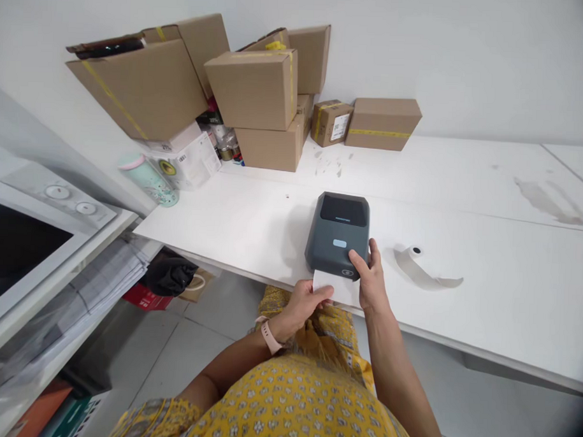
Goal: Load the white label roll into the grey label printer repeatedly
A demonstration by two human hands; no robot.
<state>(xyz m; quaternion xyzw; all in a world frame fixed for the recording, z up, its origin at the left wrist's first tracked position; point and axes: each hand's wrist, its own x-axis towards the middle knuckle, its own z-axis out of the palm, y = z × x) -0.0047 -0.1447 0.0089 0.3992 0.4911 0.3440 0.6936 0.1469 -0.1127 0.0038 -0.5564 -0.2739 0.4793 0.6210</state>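
A dark grey label printer (331, 248) with a black window and a light blue button stands near the front edge of the white table. White paper (343, 285) sticks out of its front side. My left hand (306, 302) pinches the left part of this paper between thumb and fingers. Around the printer's right front corner is my right hand (373, 282), closed on it, the thumb on top beside the power mark and the fingers along the side. To the right lies a small paper roll (417, 256) with a loose, curled end.
Cardboard boxes (252, 93) are stacked at the back left, and two smaller ones, including a long box (381, 123), stand by the wall. A mint tumbler (152, 180) is at the table's left end. A microwave (37, 235) sits on a shelf at far left.
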